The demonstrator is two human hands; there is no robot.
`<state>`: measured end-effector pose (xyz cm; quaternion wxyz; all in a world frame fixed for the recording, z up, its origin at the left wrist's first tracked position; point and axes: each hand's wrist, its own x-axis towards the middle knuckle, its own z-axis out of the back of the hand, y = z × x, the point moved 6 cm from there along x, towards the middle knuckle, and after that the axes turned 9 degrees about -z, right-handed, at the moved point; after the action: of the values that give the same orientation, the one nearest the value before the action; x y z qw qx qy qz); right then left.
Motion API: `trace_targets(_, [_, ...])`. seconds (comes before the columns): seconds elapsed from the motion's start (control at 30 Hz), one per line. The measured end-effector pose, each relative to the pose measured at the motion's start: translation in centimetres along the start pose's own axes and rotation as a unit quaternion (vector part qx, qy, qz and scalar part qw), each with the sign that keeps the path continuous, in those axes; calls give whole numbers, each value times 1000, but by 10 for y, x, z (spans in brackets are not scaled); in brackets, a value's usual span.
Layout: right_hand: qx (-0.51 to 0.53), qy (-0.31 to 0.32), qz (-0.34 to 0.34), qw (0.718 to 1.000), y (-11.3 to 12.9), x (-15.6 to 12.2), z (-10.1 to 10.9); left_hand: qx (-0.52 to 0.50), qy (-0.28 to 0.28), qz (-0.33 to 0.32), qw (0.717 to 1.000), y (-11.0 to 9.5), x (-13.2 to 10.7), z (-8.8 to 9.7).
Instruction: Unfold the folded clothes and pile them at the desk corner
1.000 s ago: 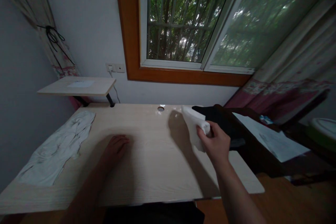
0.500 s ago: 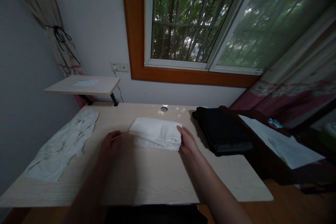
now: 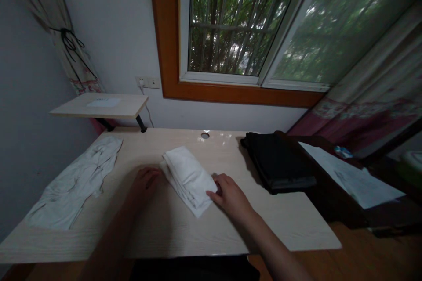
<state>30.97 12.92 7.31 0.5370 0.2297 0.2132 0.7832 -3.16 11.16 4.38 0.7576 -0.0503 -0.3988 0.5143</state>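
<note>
A white garment (image 3: 189, 175), folded into a thick oblong, lies slantwise on the desk (image 3: 211, 237) between my hands. My right hand (image 3: 231, 195) pinches its right end, the thumb on the near side and the fingers behind. My left hand (image 3: 145, 182) is beside the garment's left end, fingers loosely bent and apart with nothing visible in them; whether the fingertips touch the fabric I cannot tell. Farther left a crumpled white garment (image 3: 79, 184) is spread along the desk. Folded black clothing (image 3: 280, 160) is stacked on the right.
A small raised shelf (image 3: 128, 107) on black legs stands at the desk's back left. Near the back edge is a round cable hole (image 3: 205, 135). Beyond the desk's right side, a white sheet (image 3: 352, 175) lies on a dark surface. A window (image 3: 244, 30) is behind.
The folded white garment has turned, its right end swinging toward me. My right hand has moved slightly left and nearer with it; my left hand has shifted a little right.
</note>
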Motion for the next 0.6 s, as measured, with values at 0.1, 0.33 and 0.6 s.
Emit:
trace_targets(0.1, [-49, -1, 131, 990, 31, -7, -2, 24, 22, -46, 998, -10, 0, -4])
trace_targets(0.33, [-60, 57, 202, 976, 39, -2, -39, 57, 66, -84, 993, -21, -1, -11])
trace_targets(0.6, [272, -39, 6, 961, 37, 23, -53, 61, 56, -79, 993, -9, -4, -13])
